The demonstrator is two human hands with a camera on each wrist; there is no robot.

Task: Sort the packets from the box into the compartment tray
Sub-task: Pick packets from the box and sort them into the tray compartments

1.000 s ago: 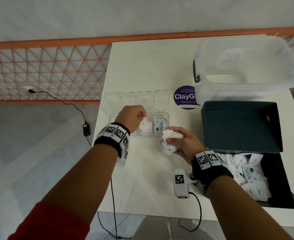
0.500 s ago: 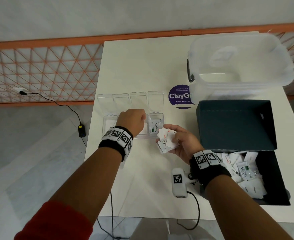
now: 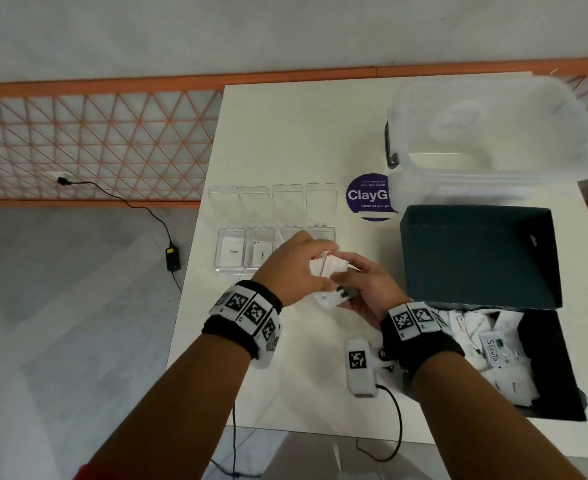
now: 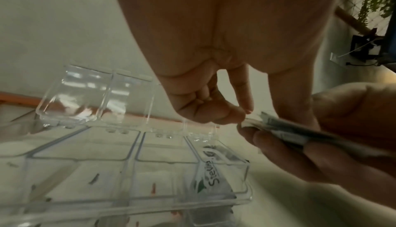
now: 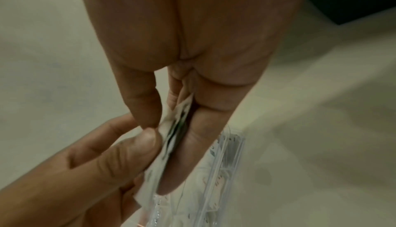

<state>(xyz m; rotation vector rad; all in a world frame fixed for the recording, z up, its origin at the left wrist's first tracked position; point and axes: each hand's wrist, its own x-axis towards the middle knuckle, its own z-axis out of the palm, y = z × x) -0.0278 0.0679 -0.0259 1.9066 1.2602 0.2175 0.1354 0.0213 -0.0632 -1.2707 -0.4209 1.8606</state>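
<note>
Holding a fanned stack (image 3: pixel 332 271) of packets just before the tray (image 3: pixel 230 270), the right hand (image 3: pixel 367 289) clamps it between thumb and fingers, likely so the left hand (image 3: pixel 294 266) can pinch off one at a time. Only the left wrist view shows a Stevia packet (image 4: pixel 211 175) in the tray's end compartment. More packets lie in the box (image 3: pixel 559 389) at right.

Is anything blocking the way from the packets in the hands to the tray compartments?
Nothing visible does. The right hand grips a stack of packets just in front of the compartment tray, the left hand pinches its edge, and the tray's lids are flipped open away from the hands.
</note>
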